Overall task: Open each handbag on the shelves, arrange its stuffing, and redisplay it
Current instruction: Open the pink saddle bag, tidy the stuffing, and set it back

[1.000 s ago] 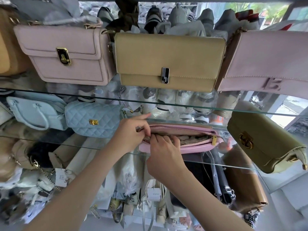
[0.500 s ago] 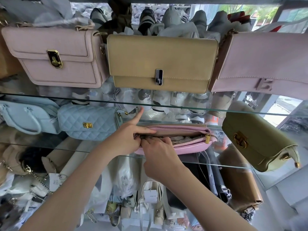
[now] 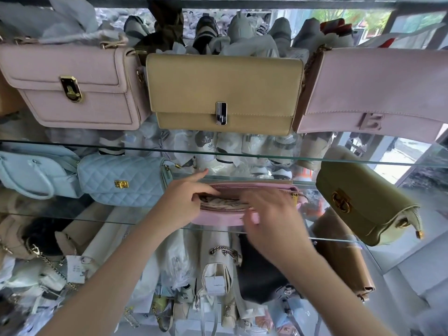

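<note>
Right hand [image 3: 269,214] rightward over zippered handbag [image 3: 218,219]

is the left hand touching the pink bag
Touching. The head view shows the left hand gripping the left end of the pink bag, at its open zip.

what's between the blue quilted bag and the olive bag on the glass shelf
The unzipped pink bag, stuffing showing, with the left hand holding its end and the right hand blurred over it; head view.

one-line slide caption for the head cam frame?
Left hand grips the open end of the unzipped pink handbag on a glass shelf; blurred right hand hovers over its stuffing.
</note>
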